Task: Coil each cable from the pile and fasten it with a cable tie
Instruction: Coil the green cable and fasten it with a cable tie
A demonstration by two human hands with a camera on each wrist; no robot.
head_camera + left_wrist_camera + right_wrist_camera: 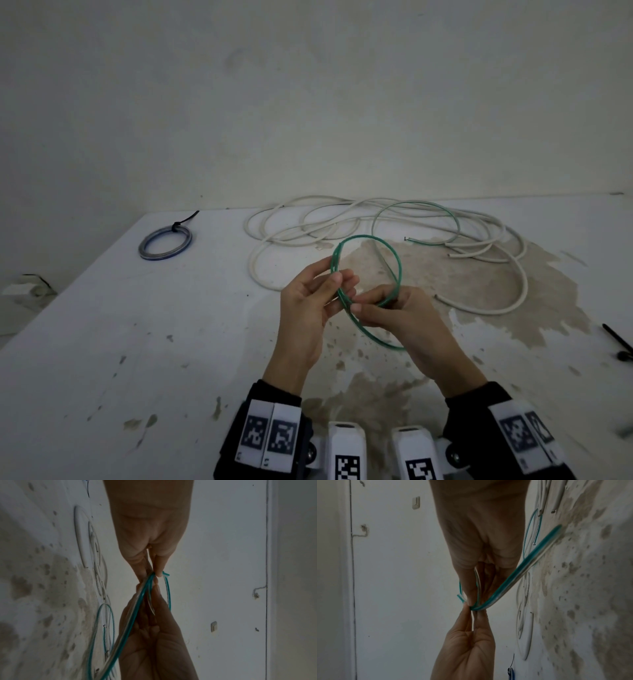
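Cables are partly done: one blue coil (165,242) lies tied on the desk (102,342); both hands (left hand (310,310), right hand (402,320)) pinch the green cable (365,274), looped, no tie yet; white cables (308,226) wait.

Both hands, left hand (310,301) and right hand (407,322), pinch a green cable (397,260) coil above the table (137,342).

L hand (308,298): fingers pinching | R hand (400,318): pinching, fingertips meet L

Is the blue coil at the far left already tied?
Tied, it seems: the blue coil lies flat on the table, and a black cable tie wraps its far edge, tail sticking out.
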